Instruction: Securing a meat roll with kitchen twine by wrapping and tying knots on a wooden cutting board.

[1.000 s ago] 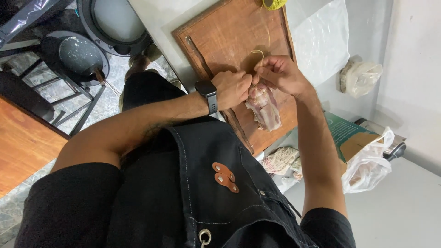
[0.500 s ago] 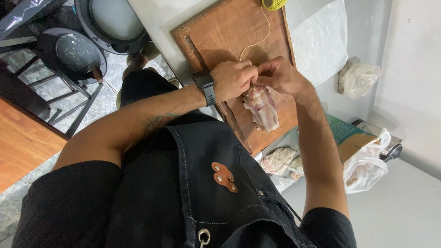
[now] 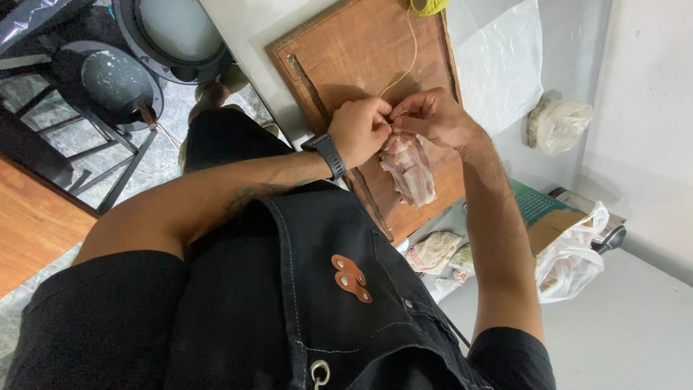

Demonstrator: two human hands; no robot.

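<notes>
A pink, rolled piece of raw meat (image 3: 410, 170) lies on a brown wooden cutting board (image 3: 346, 58). My left hand (image 3: 359, 130), with a black watch on its wrist, and my right hand (image 3: 433, 117) meet just above the meat. Both pinch a thin yellow string (image 3: 401, 74) at the meat's top end. The string runs up the board to a yellow-green spool (image 3: 427, 6) at the frame's top edge. A long knife (image 3: 312, 85) lies along the board's left side, partly under my left wrist.
A clear plastic sheet (image 3: 498, 65) and a crumpled bag (image 3: 559, 124) lie right of the board. Lower right are a cloth (image 3: 434, 251), a green box (image 3: 538, 206) and another plastic bag (image 3: 574, 261). A dark pan (image 3: 108, 83) sits on a rack at the left.
Both hands stay pinched together over the meat. The string went from a small loop above my fingers to a straighter line running up to the spool.
</notes>
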